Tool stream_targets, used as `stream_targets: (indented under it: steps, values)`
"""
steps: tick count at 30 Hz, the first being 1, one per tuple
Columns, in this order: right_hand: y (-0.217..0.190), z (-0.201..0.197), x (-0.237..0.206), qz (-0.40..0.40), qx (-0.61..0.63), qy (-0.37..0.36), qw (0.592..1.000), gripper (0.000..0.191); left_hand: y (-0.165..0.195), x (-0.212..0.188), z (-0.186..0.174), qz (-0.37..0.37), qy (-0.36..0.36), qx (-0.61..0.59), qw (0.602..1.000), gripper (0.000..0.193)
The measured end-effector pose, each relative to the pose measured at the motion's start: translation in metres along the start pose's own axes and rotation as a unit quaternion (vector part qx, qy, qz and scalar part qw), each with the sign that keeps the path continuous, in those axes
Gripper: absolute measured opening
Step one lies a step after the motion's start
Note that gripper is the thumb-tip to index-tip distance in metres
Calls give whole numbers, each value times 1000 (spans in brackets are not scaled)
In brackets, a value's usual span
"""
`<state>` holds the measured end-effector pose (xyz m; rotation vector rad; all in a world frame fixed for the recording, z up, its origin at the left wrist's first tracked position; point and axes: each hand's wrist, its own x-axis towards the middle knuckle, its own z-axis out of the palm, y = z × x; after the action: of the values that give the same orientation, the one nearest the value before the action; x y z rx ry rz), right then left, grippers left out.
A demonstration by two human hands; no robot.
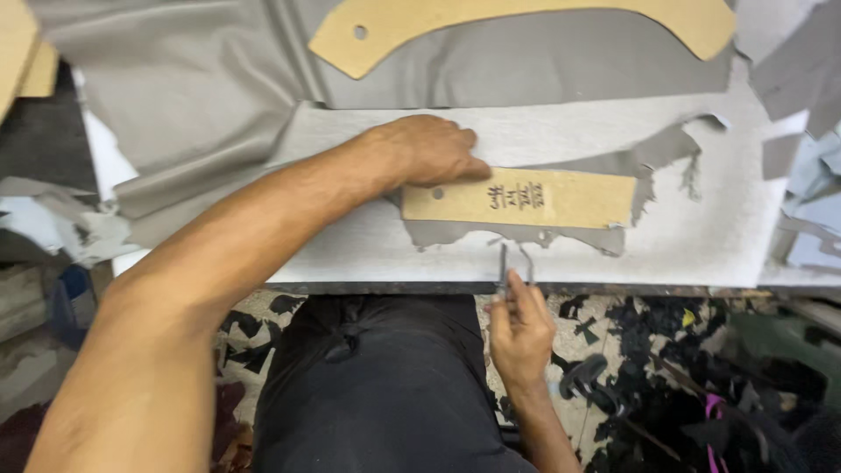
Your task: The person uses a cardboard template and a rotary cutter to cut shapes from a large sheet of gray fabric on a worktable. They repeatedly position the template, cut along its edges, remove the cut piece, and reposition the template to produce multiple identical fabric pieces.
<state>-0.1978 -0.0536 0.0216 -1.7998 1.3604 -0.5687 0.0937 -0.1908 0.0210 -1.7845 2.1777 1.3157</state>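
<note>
Head view shows the tan cardboard template [526, 198] lying flat on grey leather [219, 96] at the table's near edge, left hand [429, 149] pressing its end, right hand [519, 328] pinching a thin knife [503, 267]; if that pressing hand eases, I'd expect the template to shift and the cut to wander

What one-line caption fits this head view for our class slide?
Left hand presses a rectangular cardboard template onto grey material while the right hand holds a thin tool at the table edge.

No packages, signs or screens in view; only a dark stamped mark [517, 195], perhaps a label, on a tan cardboard strip [578, 200].
</note>
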Motion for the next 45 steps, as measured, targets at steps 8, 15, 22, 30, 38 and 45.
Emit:
stream_targets:
  steps: [8, 15, 22, 30, 38, 45]
  values:
    - [-87, 115, 79, 69, 58, -62, 994, 46, 5, 31, -4, 33, -34, 97, 994, 44]
    - [-86, 132, 96, -40, -126, -38, 990, 29, 2, 30, 0, 86, -11, 154, 984, 31]
    - [-92, 97, 33, -84, -159, -85, 980, 38, 8, 26, 16, 155, -17, 273, 949, 37]
    - [-51, 40, 66, -251, -257, -115, 926, 33, 22, 5, 25, 94, 12, 276, 956, 55]
    - [-52, 48, 95, -362, -300, -162, 868, 42, 36, 7, 14, -30, -51, 204, 977, 50]
    - [-30, 36, 111, -394, -259, -224, 853, 45, 36, -3, 20, -11, -46, 249, 967, 68]
